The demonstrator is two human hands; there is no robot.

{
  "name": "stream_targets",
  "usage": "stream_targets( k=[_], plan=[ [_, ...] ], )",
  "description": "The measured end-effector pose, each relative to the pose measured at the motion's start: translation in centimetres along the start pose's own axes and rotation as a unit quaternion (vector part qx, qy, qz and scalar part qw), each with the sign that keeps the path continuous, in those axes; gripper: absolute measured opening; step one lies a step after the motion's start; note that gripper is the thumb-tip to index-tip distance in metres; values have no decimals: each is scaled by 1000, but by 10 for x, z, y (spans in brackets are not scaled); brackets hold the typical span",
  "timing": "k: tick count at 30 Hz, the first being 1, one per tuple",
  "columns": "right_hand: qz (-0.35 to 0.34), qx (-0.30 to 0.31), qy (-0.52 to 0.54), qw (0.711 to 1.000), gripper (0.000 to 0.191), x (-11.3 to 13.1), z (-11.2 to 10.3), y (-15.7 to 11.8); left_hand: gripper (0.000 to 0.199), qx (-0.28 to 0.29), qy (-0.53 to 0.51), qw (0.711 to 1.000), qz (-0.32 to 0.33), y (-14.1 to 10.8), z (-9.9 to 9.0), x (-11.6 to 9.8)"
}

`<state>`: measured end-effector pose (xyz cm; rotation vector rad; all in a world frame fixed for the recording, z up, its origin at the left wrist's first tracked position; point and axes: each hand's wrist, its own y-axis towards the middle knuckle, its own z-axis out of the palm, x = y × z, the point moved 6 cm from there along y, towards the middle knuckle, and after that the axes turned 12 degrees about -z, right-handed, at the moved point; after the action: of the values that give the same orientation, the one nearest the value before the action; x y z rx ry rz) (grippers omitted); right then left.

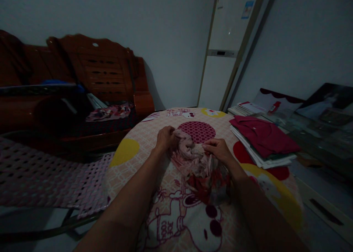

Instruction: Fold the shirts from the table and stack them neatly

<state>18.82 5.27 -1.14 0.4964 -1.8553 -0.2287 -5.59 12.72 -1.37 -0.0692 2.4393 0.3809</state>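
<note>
A crumpled pale pink garment [193,154] with red patterned parts at its near end lies bunched on the round table. At its far left edge, my left hand [165,138] is closed on the fabric, its fingertips partly hidden by the cloth. My right hand [217,149] pinches the garment's upper right part between thumb and fingers. Between the two hands the cloth is wrinkled and gathered.
The patterned tablecloth [127,153] covers the round table. At its right stands a folded stack with a crimson garment [264,134] on top. A woven chair [55,175] is at the left, a wooden sofa [102,68] behind, and a glass-topped cabinet [311,130] at the right.
</note>
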Motion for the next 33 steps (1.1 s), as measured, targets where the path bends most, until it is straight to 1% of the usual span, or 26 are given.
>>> stream_targets(
  k=[1,2,4,5,6,7,8,9,10,11,12,13,14,15,16,18,20,23,25,27,30,31,33],
  plan=[
    [-36,7,-33,999,24,3,5,1,28,10,34,999,-20,-1,-4,2],
    [-71,29,-69,995,23,7,12,1,27,18,67,997,-38,-2,-8,3],
    [-129,97,-141,977,19,13,30,0,31,33,128,989,-69,-4,-14,7],
    [-145,124,-171,967,16,15,38,-1,33,44,154,984,-81,-4,-16,10],
    [-152,133,-193,960,13,15,42,0,34,57,177,979,-90,-4,-17,13],
    [-151,116,-205,960,14,14,40,1,35,71,194,974,-96,-4,-17,17],
    [-140,70,-204,966,18,12,32,4,35,84,208,970,-98,-4,-16,19],
    [-117,0,-189,975,22,8,18,6,35,95,217,967,-98,-4,-15,22],
    [-87,-88,-164,979,24,0,-1,6,35,103,220,965,-96,-4,-14,23],
    [-48,-180,-131,974,28,-10,-22,3,34,110,221,965,-94,-3,-13,24],
    [-8,-258,-93,962,31,-23,-42,-2,35,115,217,965,-93,-3,-12,23],
    [26,-327,-59,943,32,-36,-60,-8,35,120,209,966,-90,-3,-10,22],
    [49,-371,-33,927,33,-47,-74,-15,36,129,197,968,-86,-4,-8,21],
    [72,-400,-25,913,32,-57,-86,-20,35,139,182,970,-83,-5,-6,19],
    [91,-412,-27,906,30,-66,-93,-25,35,148,169,971,-79,-5,-4,18],
    [111,-425,-33,898,27,-76,-102,-32,33,152,153,974,-76,-6,-1,17],
    [118,-429,-41,894,24,-78,-103,-34,34,127,159,975,-85,-5,-4,20],
    [121,-430,-58,893,22,-77,-101,-33,39,80,176,975,-108,-1,-13,30],
    [124,-431,-60,892,22,-76,-100,-33,40,78,176,975,-111,2,-16,36],
    [127,-435,-50,890,23,-78,-101,-33,37,119,159,975,-97,3,-12,38],
    [126,-431,-47,892,25,-83,-102,-34,26,212,113,969,-49,-1,2,30],
    [125,-428,-47,894,26,-85,-103,-34,23,232,99,967,-32,-3,7,26],
    [126,-426,-39,895,29,-89,-102,-35,20,245,67,967,-6,-7,15,17]
  ],
)
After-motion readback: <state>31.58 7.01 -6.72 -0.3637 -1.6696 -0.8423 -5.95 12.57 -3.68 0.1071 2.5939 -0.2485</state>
